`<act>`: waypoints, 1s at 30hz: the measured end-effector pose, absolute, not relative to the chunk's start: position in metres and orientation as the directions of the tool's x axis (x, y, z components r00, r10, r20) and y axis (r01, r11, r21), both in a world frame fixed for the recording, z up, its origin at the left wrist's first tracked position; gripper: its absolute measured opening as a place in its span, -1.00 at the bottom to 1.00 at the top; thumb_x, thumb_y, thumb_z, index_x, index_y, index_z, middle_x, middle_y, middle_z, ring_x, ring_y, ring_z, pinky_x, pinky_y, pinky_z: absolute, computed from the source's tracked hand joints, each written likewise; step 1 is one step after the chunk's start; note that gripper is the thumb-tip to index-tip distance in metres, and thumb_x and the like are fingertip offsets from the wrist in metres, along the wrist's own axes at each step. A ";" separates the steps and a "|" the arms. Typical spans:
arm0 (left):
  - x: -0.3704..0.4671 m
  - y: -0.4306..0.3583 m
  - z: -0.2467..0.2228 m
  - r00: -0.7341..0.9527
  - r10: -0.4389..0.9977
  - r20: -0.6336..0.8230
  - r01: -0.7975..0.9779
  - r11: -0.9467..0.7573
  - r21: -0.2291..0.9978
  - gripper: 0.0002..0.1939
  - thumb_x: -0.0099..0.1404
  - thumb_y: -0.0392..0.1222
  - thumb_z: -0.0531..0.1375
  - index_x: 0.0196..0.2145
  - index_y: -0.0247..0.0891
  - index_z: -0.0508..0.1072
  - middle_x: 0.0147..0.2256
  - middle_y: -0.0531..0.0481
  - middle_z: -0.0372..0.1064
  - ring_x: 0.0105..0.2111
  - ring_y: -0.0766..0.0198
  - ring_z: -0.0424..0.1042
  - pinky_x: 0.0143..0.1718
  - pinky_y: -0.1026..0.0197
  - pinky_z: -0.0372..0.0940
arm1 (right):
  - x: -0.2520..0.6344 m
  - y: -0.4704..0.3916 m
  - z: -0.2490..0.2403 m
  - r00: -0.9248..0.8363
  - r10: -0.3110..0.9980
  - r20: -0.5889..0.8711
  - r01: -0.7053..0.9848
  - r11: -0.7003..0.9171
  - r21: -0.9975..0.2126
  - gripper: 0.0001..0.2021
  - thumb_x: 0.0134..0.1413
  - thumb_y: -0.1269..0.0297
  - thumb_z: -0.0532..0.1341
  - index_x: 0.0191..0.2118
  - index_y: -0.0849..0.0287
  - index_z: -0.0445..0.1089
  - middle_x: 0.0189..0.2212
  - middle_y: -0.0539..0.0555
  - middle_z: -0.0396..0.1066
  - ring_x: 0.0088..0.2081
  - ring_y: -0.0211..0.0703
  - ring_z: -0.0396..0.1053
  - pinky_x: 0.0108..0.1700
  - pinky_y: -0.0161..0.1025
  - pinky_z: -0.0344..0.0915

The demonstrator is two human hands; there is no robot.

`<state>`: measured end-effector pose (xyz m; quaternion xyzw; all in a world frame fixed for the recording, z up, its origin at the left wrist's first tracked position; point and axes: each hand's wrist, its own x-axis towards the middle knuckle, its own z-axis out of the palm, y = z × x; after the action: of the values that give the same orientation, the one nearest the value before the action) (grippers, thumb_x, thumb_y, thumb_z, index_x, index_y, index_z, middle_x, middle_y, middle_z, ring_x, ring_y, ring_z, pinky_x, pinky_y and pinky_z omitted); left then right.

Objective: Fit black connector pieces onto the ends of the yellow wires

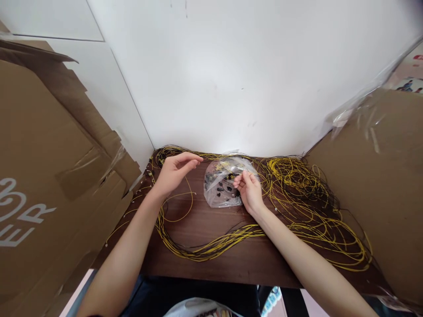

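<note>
My left hand (176,171) hovers over the back left of the dark brown tabletop (205,224). Its thumb and fingertips come close together in a pinch; anything between them is too small to make out. A thin yellow wire loop (192,198) hangs or lies just below it. At the right edge of a clear plastic bag (213,200) is my right hand (250,189), thumb and forefinger pinched and the other fingers curled. What it pinches I cannot make out. Small black and yellow parts (220,189) show through the bag.
A long bundle of yellow and black wires (211,253) curves across the front. More wires lie in a tangled heap (294,171) at the right. Cardboard stands at the left (49,145) and right (373,176), and a white wall (231,79) rises behind.
</note>
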<state>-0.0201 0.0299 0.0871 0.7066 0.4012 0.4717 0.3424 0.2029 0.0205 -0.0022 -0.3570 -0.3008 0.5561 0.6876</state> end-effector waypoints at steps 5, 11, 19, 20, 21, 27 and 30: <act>-0.002 0.037 0.050 0.238 0.879 0.412 0.462 -0.476 0.748 -0.73 0.19 -0.26 0.18 -0.13 -0.29 0.46 -0.17 -0.10 0.45 -0.15 0.17 0.40 -0.07 0.09 0.27 | 0.202 0.021 -0.003 0.197 0.980 0.031 -0.493 0.126 -0.861 -0.65 -0.20 0.05 0.38 -0.46 0.17 0.28 -0.58 -0.05 0.41 -0.56 -0.34 0.34 -0.48 -0.37 0.27; 0.018 0.031 0.028 0.418 0.798 0.434 0.432 -0.595 0.678 -0.68 0.15 -0.25 0.25 -0.09 -0.25 0.44 -0.20 -0.09 0.44 -0.18 0.18 0.39 -0.08 0.10 0.26 | 0.199 0.020 -0.007 0.157 0.983 0.094 -0.347 0.144 -0.927 -0.70 -0.19 0.10 0.38 -0.44 0.18 0.34 -0.57 -0.04 0.41 -0.53 -0.31 0.36 -0.42 -0.33 0.31; 0.037 0.018 0.013 0.373 0.840 0.394 0.301 -0.511 0.805 -0.75 0.09 -0.24 0.31 -0.22 -0.27 0.49 -0.35 -0.01 0.47 -0.32 0.27 0.43 -0.20 0.23 0.29 | 0.195 0.012 -0.003 0.084 0.982 0.169 -0.181 0.182 -0.967 -0.72 -0.18 0.09 0.36 -0.43 0.17 0.37 -0.56 -0.02 0.41 -0.52 -0.27 0.35 -0.41 -0.29 0.30; 0.038 0.017 0.012 0.360 0.857 0.369 0.288 -0.478 0.830 -0.75 0.08 -0.24 0.31 -0.23 -0.28 0.49 -0.35 -0.01 0.48 -0.33 0.27 0.43 -0.20 0.24 0.29 | 0.195 0.012 -0.003 0.074 0.981 0.179 -0.160 0.188 -0.969 -0.72 -0.18 0.09 0.36 -0.44 0.17 0.37 -0.57 -0.03 0.40 -0.53 -0.27 0.34 -0.41 -0.29 0.30; 0.039 0.016 0.010 0.348 0.873 0.340 0.272 -0.442 0.855 -0.76 0.09 -0.23 0.30 -0.24 -0.28 0.49 -0.35 -0.01 0.49 -0.33 0.27 0.44 -0.20 0.25 0.29 | 0.195 0.011 -0.003 0.065 0.980 0.189 -0.141 0.196 -0.970 -0.73 -0.17 0.09 0.36 -0.44 0.18 0.37 -0.58 -0.03 0.39 -0.53 -0.27 0.33 -0.41 -0.30 0.29; 0.038 0.017 0.003 0.341 0.905 0.254 0.269 -0.353 0.896 -0.83 0.15 -0.15 0.24 -0.33 -0.29 0.52 -0.35 -0.02 0.51 -0.32 0.23 0.45 -0.22 0.24 0.28 | 0.196 0.010 -0.006 0.041 0.969 0.242 -0.065 0.244 -0.967 -0.78 -0.08 0.12 0.32 -0.44 0.18 0.40 -0.57 -0.03 0.37 -0.52 -0.30 0.29 -0.42 -0.32 0.24; 0.036 0.018 0.001 0.342 0.903 0.260 0.287 -0.364 0.886 -0.82 0.17 -0.13 0.22 -0.34 -0.29 0.53 -0.36 -0.03 0.51 -0.34 0.23 0.43 -0.22 0.23 0.27 | 0.195 0.010 -0.006 0.034 0.973 0.226 -0.093 0.229 -0.969 -0.77 -0.07 0.11 0.31 -0.44 0.16 0.37 -0.58 -0.05 0.36 -0.52 -0.30 0.29 -0.41 -0.32 0.24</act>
<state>0.0364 0.0177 0.0012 0.7227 0.4116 0.3994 0.3858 0.1950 0.0099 -0.0064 -0.4205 -0.5235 0.4571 0.5833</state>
